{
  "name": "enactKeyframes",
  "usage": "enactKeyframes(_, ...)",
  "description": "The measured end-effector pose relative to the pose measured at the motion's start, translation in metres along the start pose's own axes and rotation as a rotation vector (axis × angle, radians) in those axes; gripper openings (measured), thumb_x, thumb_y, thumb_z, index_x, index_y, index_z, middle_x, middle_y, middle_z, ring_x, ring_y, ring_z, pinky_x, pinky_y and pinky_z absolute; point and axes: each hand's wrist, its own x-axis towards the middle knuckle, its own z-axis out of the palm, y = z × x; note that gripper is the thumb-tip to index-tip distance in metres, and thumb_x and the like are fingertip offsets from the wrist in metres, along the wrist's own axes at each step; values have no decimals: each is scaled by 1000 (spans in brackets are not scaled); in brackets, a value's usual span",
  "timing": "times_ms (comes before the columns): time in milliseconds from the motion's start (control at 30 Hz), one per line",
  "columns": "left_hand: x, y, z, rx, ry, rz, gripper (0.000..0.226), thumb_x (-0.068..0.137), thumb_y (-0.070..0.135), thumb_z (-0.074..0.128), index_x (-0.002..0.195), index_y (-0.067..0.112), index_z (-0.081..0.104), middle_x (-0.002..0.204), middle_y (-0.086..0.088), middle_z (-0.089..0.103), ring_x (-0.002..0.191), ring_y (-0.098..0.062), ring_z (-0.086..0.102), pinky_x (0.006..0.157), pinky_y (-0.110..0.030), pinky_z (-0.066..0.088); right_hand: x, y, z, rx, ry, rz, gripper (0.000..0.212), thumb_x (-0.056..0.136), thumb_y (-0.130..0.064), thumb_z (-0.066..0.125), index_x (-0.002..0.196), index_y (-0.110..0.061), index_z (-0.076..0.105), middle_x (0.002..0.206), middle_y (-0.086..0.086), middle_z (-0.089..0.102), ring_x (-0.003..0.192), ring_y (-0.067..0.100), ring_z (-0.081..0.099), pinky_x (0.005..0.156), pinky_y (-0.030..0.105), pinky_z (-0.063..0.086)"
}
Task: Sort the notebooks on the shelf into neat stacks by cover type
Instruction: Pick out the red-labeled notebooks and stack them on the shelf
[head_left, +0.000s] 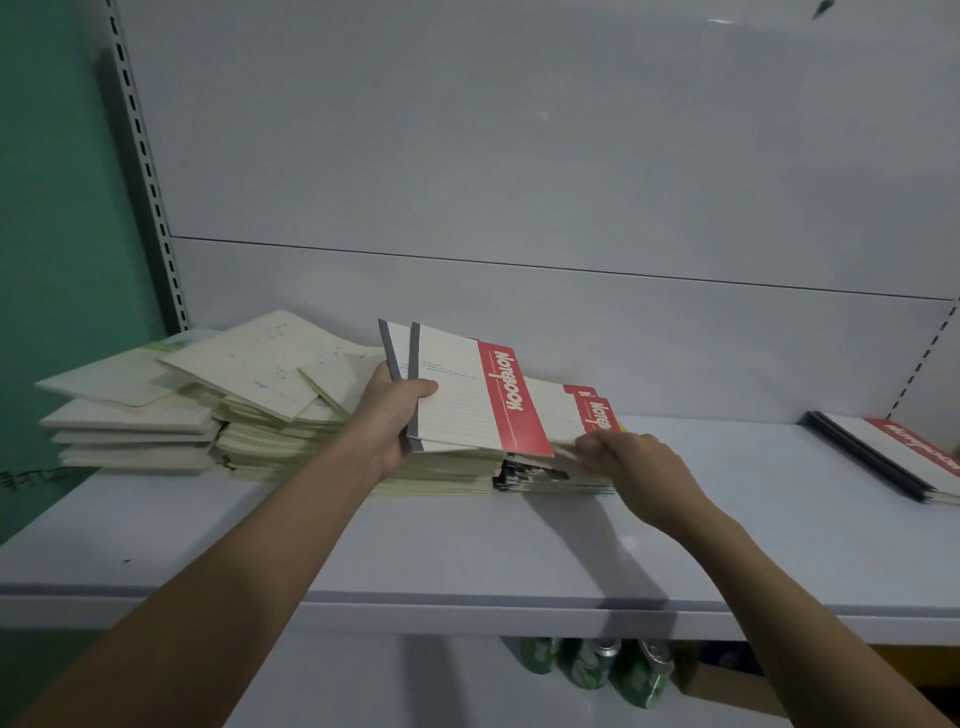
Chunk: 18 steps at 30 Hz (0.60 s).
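Head view: left hand (395, 415) is gripping two red notebooks (467, 395) by their spines. Right hand (628, 462) is pinching another notebook (587, 415) on the pile (447, 470).

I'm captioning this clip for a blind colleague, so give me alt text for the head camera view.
At a grey shelf, the left hand grips two red-banded notebooks lifted off a messy pile, while the right hand reaches into the notebooks beneath. Cream-covered notebooks lie jumbled to the left, a small stack of red-banded ones sits far right, and green cans show below.
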Motion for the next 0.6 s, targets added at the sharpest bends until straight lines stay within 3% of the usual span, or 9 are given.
enactKeyframes(100,-4,-1,-4,8,-17,5,35,96,1,50,129,13,49,117,-6,66,94,-19,65,67,-34,54,-5,-3,-6,208,273,121,26,103,-23,36,87,-22,57,78,2,64,72,28,56,64,39,47)
enactKeyframes(200,-10,-7,-2,43,-79,-16,33,98,3,47,127,16,48,116,-5,66,99,-22,65,73,-38,56,-19,-22,-16,420,509,184,30,105,-27,34,86,-17,56,74,-3,60,66,14,55,55,33,43)
enactKeyframes(333,-17,-24,11,52,-167,-48,32,98,5,47,129,16,47,120,-7,65,108,-26,63,96,-47,51,-43,-49,-11,363,587,94,24,105,-24,37,101,-13,58,79,-6,60,61,8,56,52,29,47)
enactKeyframes(467,-31,-40,30,28,-231,-92,24,101,25,50,125,22,50,113,-6,68,104,-25,65,95,-47,52,-69,-60,-1,157,643,-157,26,97,-33,40,104,-20,61,84,0,70,59,15,56,48,17,40)
enactKeyframes(600,-43,-47,44,-66,-260,-138,35,94,44,59,124,27,53,109,-5,72,98,-28,70,85,-48,57,-89,-55,8,92,620,-287,24,95,-21,52,111,-16,69,98,4,73,78,23,69,51,36,55)
